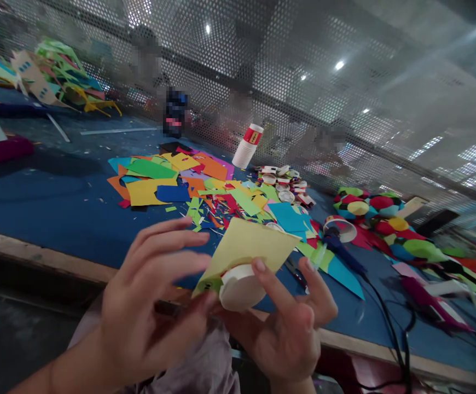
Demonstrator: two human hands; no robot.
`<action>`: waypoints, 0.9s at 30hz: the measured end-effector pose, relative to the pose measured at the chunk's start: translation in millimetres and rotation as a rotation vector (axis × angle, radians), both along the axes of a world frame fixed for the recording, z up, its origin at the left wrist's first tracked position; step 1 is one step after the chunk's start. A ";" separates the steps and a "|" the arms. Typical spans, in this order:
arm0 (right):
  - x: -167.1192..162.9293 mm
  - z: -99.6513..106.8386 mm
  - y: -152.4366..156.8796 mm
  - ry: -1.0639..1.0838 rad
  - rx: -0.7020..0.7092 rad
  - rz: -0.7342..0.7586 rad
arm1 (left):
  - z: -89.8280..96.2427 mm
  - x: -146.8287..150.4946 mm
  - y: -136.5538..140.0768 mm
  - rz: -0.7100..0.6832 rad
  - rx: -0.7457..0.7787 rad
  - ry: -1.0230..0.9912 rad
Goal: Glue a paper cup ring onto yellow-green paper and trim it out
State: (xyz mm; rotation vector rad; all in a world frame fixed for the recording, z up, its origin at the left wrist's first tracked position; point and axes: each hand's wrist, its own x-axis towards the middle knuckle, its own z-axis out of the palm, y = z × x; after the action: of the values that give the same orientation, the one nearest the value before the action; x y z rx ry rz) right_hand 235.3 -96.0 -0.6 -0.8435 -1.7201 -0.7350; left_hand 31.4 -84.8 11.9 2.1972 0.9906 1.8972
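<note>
In front of me a piece of pale yellow paper (248, 241) is held up, tilted, over the table's front edge. Against its lower part sits a white round piece (242, 289) like the bottom of a cut paper cup. My right hand (291, 323) grips both from below and the right, its index fingertip at the white piece's upper rim. My left hand (151, 279) is beside the paper's left edge with fingers stretched apart. Its thumb is near the lower left corner; whether it touches is hard to tell.
On the blue table (69, 200) lie coloured paper sheets (151, 169), scraps and cut cup pieces (285, 183). A cup stack (248, 146) stands behind. At right are a blue glue gun (342, 249), its cable, a cut cup ring (340, 229), scissors (297, 271) and colourful paper balls (369, 205).
</note>
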 end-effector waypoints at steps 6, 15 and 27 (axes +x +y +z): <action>12.0 -4.9 -4.6 -0.094 -0.044 -0.039 | -7.1 -0.6 -3.7 0.112 0.135 0.250; 18.0 -5.8 -4.1 -0.146 -0.038 -0.057 | -16.3 3.5 -4.3 0.125 0.085 0.141; 14.2 -8.6 -1.4 -0.133 -0.026 -0.083 | -20.9 8.0 0.1 0.145 0.107 0.070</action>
State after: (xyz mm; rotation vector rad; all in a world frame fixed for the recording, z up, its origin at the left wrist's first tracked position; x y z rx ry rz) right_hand 249.5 -97.4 -9.2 -0.9058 -1.8245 -0.8420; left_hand 39.4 -84.7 -9.0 2.3249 1.1137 1.9902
